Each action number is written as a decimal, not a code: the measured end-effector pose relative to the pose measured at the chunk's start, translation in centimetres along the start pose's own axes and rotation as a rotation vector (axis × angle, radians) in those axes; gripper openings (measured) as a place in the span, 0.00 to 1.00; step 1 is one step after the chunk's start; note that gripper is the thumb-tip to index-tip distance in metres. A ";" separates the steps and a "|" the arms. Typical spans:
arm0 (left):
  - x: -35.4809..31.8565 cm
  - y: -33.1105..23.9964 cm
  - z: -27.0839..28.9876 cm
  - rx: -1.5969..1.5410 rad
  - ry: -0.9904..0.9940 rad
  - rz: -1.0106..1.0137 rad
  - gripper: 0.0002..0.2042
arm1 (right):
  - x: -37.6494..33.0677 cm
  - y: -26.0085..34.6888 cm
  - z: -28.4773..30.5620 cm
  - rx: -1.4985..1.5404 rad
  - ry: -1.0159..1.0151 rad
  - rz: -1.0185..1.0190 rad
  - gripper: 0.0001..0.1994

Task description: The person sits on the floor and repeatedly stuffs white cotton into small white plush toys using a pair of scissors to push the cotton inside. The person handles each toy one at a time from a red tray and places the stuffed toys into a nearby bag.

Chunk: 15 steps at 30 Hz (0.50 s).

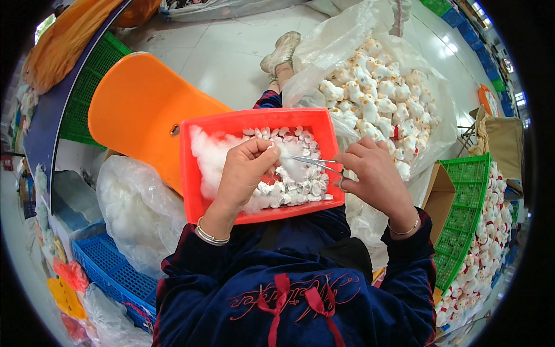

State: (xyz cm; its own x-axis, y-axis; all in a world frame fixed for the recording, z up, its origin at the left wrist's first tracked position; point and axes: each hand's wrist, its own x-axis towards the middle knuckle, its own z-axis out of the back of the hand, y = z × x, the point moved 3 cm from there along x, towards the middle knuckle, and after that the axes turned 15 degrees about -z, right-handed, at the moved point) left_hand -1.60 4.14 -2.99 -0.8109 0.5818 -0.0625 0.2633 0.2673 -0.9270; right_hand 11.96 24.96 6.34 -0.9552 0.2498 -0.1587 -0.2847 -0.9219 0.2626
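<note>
A red plastic tray (254,120) rests on my lap, holding white stuffing fluff (209,151) on its left side and several small white fabric pieces (300,188) on its right. My left hand (245,170) pinches a small white piece with a tuft of fluff over the tray. My right hand (373,173) grips metal forceps (315,162) whose tips point left at that piece.
A clear bag of small white plush toys (378,95) stands at the right behind the tray. An orange chair (136,110) sits at the left, a bag of fluff (139,211) below it. Green crates (465,217) with more toys are at the right, a blue crate (110,272) lower left.
</note>
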 end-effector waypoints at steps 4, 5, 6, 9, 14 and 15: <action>0.1 -0.5 0.0 0.052 0.040 0.002 0.08 | 0.3 -0.2 0.0 0.009 0.033 0.039 0.17; 0.0 -0.6 -0.1 0.073 0.058 0.018 0.07 | 0.4 -0.3 0.0 0.029 0.046 0.040 0.17; 0.0 -0.7 -0.3 0.095 0.076 0.035 0.06 | 0.5 -0.4 0.1 0.049 0.059 0.040 0.17; -0.2 -1.3 -0.3 0.117 0.087 0.055 0.05 | 0.3 -0.5 0.0 0.075 0.160 0.003 0.18; 0.0 -0.8 0.3 0.126 0.092 -0.063 0.07 | -0.3 -1.0 -0.1 0.176 0.022 0.033 0.24; -0.1 -0.9 -0.1 0.146 0.086 -0.069 0.07 | -0.2 -0.6 0.0 0.184 -0.027 0.056 0.25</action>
State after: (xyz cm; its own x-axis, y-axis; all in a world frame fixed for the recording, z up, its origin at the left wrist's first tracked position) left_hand -1.64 3.92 -2.15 -0.7750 0.6313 0.0292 0.1244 0.1978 -0.9723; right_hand 12.31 25.50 6.22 -0.9712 0.2095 -0.1138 -0.2383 -0.8655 0.4406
